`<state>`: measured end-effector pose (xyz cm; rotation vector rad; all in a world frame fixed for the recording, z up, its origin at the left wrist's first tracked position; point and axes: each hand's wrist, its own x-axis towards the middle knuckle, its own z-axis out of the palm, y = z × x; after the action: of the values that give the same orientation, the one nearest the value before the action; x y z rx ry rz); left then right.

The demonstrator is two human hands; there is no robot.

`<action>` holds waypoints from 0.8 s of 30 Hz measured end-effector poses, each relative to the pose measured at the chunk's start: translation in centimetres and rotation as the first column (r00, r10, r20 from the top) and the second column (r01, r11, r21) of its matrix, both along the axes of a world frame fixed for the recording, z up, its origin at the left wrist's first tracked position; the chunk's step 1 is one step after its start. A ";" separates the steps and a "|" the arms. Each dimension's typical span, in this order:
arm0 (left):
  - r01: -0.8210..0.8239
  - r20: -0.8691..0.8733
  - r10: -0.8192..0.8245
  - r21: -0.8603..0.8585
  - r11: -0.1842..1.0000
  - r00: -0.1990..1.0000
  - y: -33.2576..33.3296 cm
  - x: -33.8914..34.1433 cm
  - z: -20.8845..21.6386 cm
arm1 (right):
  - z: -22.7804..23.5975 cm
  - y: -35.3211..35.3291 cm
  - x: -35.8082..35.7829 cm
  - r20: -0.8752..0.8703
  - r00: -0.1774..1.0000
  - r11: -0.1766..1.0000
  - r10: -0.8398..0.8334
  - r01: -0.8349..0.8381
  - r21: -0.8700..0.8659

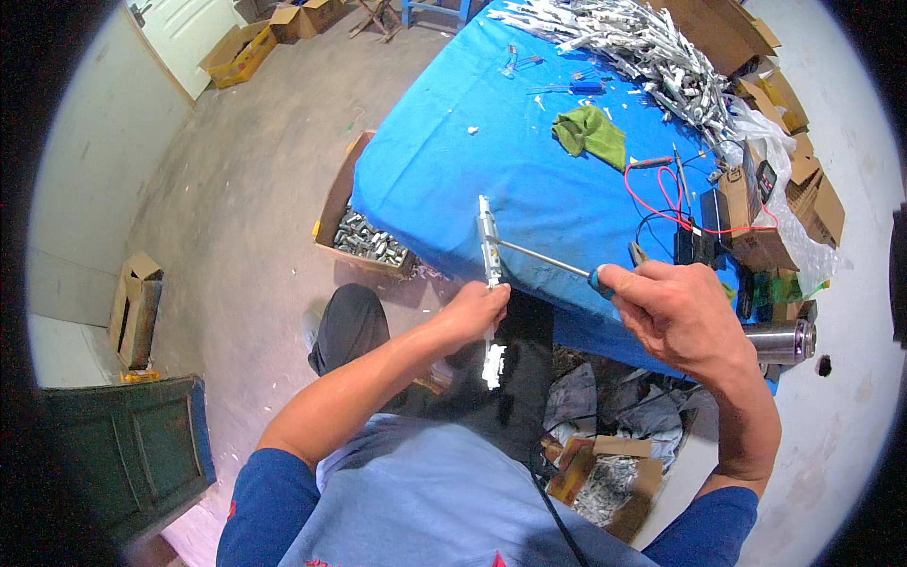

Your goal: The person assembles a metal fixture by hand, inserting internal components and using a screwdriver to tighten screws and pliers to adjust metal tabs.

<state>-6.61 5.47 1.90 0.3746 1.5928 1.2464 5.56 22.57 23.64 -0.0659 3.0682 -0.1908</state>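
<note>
At the edge of a blue-draped bench [425,161], a person's left hand [475,314] pinches a slim white-and-silver strip [489,248] upright in the view, its upper length projecting beyond the fingers toward the bench and a ragged white end [492,367] showing below. The left hand's grip conceals the middle of the strip, and whether the two parts are one continuous piece cannot be told.

To the right, the right hand [682,310] wraps around the blue handle of a screwdriver [545,259], most of the handle lost inside the fist. The shaft points left, its tip at the strip's upper part, just above the left hand; the exact contact is too small to make out.

Beyond lie a crumpled green cloth [590,135] and a heap of similar white-and-silver pieces [652,47], cut off by the upper edge. Red leads [665,200] run near a dark device [694,248] whose details are hard to discern. Red marks [499,559] on the person's light-blue clothing [406,501] are cropped at the lower edge and unreadable.
</note>
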 end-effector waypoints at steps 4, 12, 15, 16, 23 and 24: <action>0.090 -0.254 -0.084 0.010 0.996 0.963 0.4 1.6 -2.0 | -2.3 -1.7 -0.9 0.134 0.985 0.988 0.109 -0.121 0.091; 0.036 -0.325 -0.054 -0.060 0.998 0.944 -0.2 -0.6 -1.7 | -0.8 -0.4 1.0 -0.137 0.929 0.868 -0.344 0.259 -0.424; 0.023 -0.196 -0.024 -0.006 1.000 0.980 -0.3 -0.9 -1.0 | -1.7 1.6 1.6 0.031 0.889 0.761 -0.458 0.409 -0.504; 0.002 -0.140 0.000 0.016 1.000 0.990 -0.5 -0.9 -0.8 | -2.2 1.9 1.8 0.073 0.878 0.734 -0.473 0.438 -0.519; -0.097 0.159 0.093 0.021 0.995 0.983 -1.1 -1.6 0.8 | -4.5 1.2 2.8 0.080 0.927 0.777 -0.367 0.353 -0.522; -0.113 0.219 0.105 0.021 0.993 0.970 -1.1 -2.0 0.8 | -5.2 1.3 2.9 0.018 0.933 0.797 -0.358 0.316 -0.514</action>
<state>-8.59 4.40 2.70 0.1663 1.4218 1.3509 8.50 23.84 18.45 0.4658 2.9796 -1.0437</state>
